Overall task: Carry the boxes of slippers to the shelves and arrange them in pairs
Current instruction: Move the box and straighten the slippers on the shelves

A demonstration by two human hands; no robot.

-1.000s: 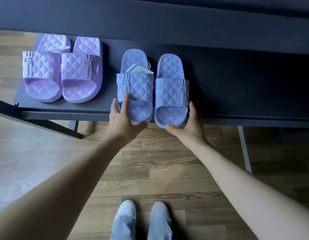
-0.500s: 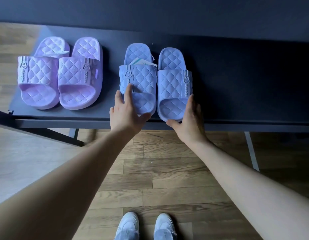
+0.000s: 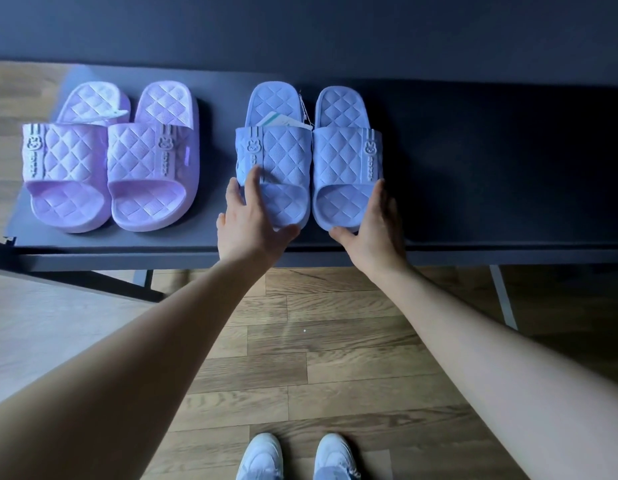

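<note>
Fingers (image 3: 256, 176) straight, left hand (image 3: 246, 225) and right hand (image 3: 378, 226) flank two blue slippers (image 3: 345, 157); two lilac slippers (image 3: 151, 157) alongside.

One head cam, wide-angle, aimed fwd/down over shelf (image 3: 473, 202) front edge; floor (image 3: 335, 358) + own shoes (image 3: 262, 455) at btm.

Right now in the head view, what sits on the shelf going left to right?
First lilac slipper → second lilac slipper → tagged blue slipper → second blue slipper. The left hand and right hand overlap the blue ones, so they are left out.
</note>
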